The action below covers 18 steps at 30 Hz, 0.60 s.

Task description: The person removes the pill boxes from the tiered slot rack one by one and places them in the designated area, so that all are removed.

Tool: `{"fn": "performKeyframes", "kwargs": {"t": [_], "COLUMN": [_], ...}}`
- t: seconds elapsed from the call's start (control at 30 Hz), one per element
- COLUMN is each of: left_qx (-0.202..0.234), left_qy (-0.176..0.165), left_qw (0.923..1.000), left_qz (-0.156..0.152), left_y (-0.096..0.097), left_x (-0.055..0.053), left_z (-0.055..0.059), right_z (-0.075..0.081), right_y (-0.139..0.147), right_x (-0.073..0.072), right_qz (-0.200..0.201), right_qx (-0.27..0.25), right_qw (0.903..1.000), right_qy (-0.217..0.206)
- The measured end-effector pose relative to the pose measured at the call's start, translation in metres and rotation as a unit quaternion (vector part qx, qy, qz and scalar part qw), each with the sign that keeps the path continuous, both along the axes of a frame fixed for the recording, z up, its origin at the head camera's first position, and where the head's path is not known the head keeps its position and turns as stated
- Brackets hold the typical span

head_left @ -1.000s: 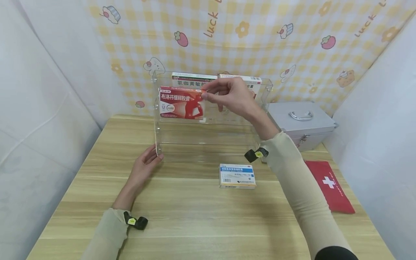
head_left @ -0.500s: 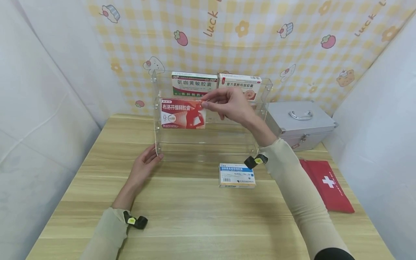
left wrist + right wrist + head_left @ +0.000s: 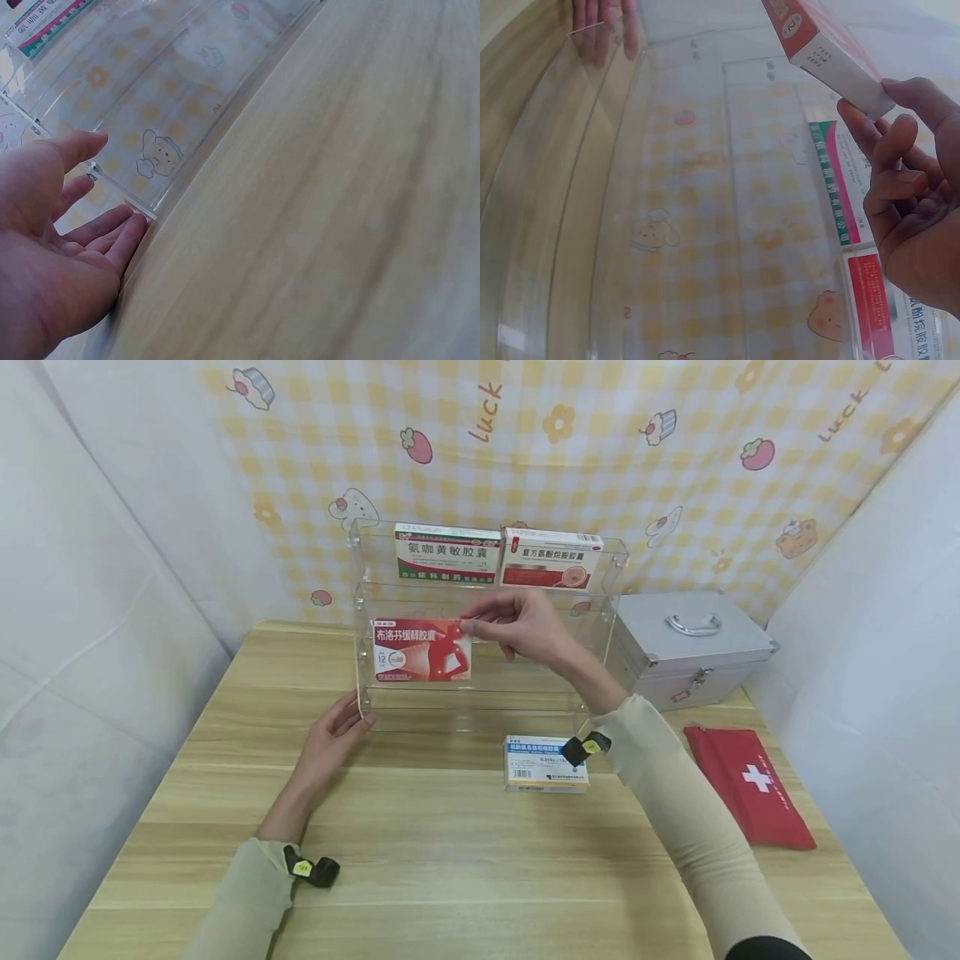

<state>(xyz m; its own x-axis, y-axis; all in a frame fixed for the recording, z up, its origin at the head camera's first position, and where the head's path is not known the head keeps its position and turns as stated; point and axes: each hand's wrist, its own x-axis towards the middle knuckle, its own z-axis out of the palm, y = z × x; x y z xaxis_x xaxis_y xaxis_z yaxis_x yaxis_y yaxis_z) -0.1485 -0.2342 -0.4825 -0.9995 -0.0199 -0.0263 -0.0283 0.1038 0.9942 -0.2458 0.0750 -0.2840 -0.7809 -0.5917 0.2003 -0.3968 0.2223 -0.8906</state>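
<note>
My right hand [image 3: 525,625] pinches the upper right corner of a red medicine box [image 3: 422,650] between thumb and fingers. In the head view the box stands upright in front of the left part of a clear tiered display rack [image 3: 491,700]; whether it touches a shelf I cannot tell. The right wrist view shows the white end of the medicine box [image 3: 844,79] at the fingertips. My left hand [image 3: 333,739] is at the rack's lower left side. In the left wrist view, loosely bent fingers of the left hand [image 3: 71,247] touch the side panel's bottom corner.
On the top tier stand a green-and-white medicine box [image 3: 447,556] and a red-and-white one [image 3: 551,560]. A blue-and-white medicine box [image 3: 543,766] lies on the table before the rack. At right are a silver case [image 3: 686,647] and a red first-aid pouch [image 3: 750,789].
My right hand has lowered the red medicine box from in front of the upper tier to a lower one, uncovering the two boxes on top. The left hand has stayed put.
</note>
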Motion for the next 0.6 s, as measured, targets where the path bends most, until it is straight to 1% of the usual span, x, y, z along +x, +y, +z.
{"fn": "performKeyframes", "kwargs": {"t": [0.13,0.23,0.3,0.43,0.5,0.53,0.6], "left_qx": [-0.001,0.001,0.005,0.013,0.013,0.013,0.011], "left_qy": [-0.002,-0.008,-0.012,-0.019,-0.020,-0.019,-0.019], "left_qw": [1.0000,1.0000,0.9999,0.9997,0.9997,0.9997,0.9997], "left_qz": [0.001,0.000,-0.002,-0.006,-0.006,-0.006,-0.006], "left_y": [-0.001,0.000,0.001,0.004,0.005,0.006,0.006], "left_x": [0.000,0.000,0.002,0.006,0.009,0.009,0.009], "left_z": [-0.001,0.001,0.005,0.019,0.024,0.026,0.025], "right_z": [-0.008,-0.015,-0.019,-0.028,-0.032,-0.035,-0.040], "right_y": [0.001,0.002,0.001,0.000,0.000,0.000,0.000], "right_x": [0.001,0.002,0.003,0.005,0.006,0.007,0.008], "right_qz": [0.001,0.000,-0.001,0.001,0.003,0.004,0.006], "right_qx": [0.009,0.019,0.025,0.035,0.042,0.046,0.051], "right_qw": [0.9999,0.9996,0.9995,0.9992,0.9989,0.9987,0.9983], "right_qy": [-0.014,-0.018,-0.019,-0.020,-0.022,-0.022,-0.027]}}
